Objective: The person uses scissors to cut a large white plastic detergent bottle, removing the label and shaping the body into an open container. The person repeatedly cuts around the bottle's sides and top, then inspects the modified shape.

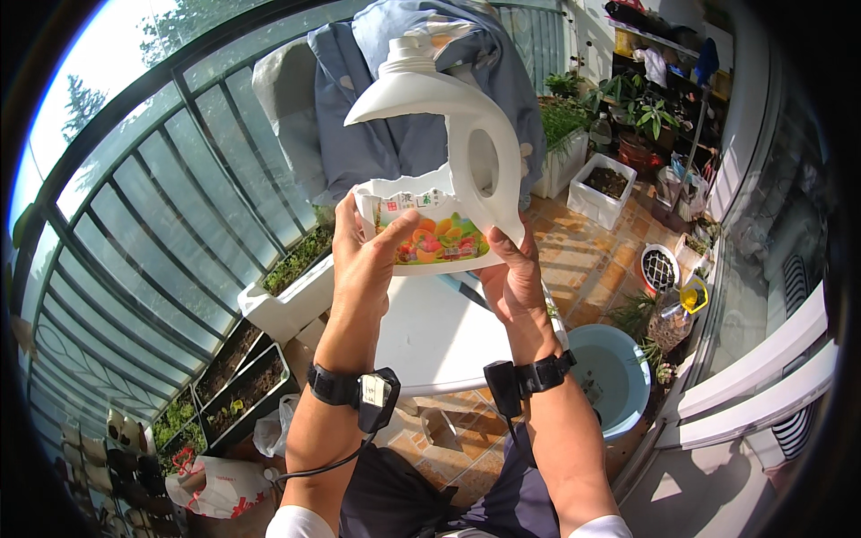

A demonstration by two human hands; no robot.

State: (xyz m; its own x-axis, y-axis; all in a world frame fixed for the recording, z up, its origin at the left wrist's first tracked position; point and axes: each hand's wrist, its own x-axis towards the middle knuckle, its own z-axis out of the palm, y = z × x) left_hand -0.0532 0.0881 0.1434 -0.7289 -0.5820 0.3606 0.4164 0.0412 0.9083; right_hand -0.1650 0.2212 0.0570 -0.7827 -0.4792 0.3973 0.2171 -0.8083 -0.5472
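Both hands hold up a white plastic jug (484, 128) with a moulded handle and a threaded neck. A large opening with a jagged edge is cut in its front, above a label with printed fruit. My left hand (373, 245) grips the lower left side, thumb across the label. Around the lower right corner, below the handle, is my right hand (512, 269). Under the jug stands a white round-edged table (430, 343). A blue and dark tool (464, 290) lies on it, partly hidden by the jug and right hand; its kind is unclear.
Blue-grey cloth (363, 148) hangs at the railing (195, 128). Planters of soil (249, 397) stand at left. A blue basin (615, 376) sits right of the table, with a white planter (602, 191) farther back. A plastic bag (218, 487) lies at lower left.
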